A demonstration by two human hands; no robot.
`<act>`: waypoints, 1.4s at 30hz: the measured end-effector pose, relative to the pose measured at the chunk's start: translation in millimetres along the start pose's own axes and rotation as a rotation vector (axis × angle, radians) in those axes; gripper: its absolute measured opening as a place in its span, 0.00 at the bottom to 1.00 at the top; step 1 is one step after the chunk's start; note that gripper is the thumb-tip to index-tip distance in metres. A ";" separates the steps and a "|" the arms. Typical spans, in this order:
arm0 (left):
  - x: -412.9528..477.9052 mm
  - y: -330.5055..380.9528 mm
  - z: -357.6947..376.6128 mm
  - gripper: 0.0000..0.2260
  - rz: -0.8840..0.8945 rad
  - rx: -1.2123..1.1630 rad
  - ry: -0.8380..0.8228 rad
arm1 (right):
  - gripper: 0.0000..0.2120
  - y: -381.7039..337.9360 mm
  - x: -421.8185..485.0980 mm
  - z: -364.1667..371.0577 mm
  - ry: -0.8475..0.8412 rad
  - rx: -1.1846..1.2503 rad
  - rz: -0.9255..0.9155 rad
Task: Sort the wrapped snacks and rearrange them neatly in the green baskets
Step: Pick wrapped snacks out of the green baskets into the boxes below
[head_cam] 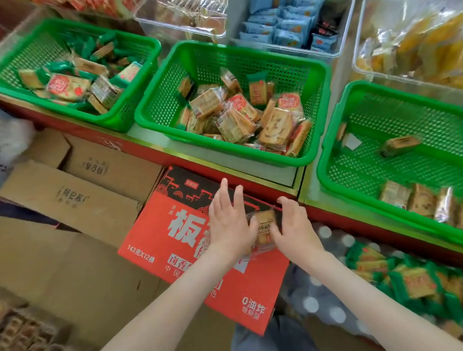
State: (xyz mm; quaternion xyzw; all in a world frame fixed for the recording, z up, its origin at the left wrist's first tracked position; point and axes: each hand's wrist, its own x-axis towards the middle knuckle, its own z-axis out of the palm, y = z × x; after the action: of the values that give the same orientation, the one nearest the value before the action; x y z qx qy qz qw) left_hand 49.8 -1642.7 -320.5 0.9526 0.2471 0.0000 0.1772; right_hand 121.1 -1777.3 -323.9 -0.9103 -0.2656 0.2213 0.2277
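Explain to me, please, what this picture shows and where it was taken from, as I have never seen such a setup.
There is no machine here: a person is working bare-handed. The one picture comes from a camera worn on the head, looking forward and down, so both forearms reach in from below. Three green baskets stand on a counter. The left basket and the middle basket hold jumbled snacks. The right basket has a row along its near side and a few strays. The right hand grips one pack above a red box. The left hand, fingers straight, touches the pack's other side.
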 end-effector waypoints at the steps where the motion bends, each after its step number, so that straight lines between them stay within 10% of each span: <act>1: 5.2 10.0 -3.5 0.29 0.049 -0.016 0.045 | 0.26 3.0 -1.1 -9.0 0.032 0.011 -0.020; 14: 95.9 182.3 20.3 0.19 0.654 -0.122 0.071 | 0.24 141.7 -10.9 -152.1 0.352 0.068 0.110; 24: 147.4 279.6 91.4 0.35 0.992 0.345 -0.528 | 0.47 270.3 -0.3 -197.2 -0.139 -0.357 0.449; 32: 153.8 295.3 126.7 0.41 0.978 0.580 -0.632 | 0.49 284.8 7.8 -200.6 -0.348 -0.216 0.354; 42: 154.3 292.3 118.6 0.36 0.858 0.475 -0.571 | 0.45 294.5 18.2 -195.6 -0.179 -0.398 0.258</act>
State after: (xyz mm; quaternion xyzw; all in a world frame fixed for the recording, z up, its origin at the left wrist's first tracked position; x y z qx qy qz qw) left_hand 333.3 -1848.4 -346.5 0.9437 -0.2265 -0.2410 0.0020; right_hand 350.1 -2047.1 -329.6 -0.9403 -0.2049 0.2714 -0.0106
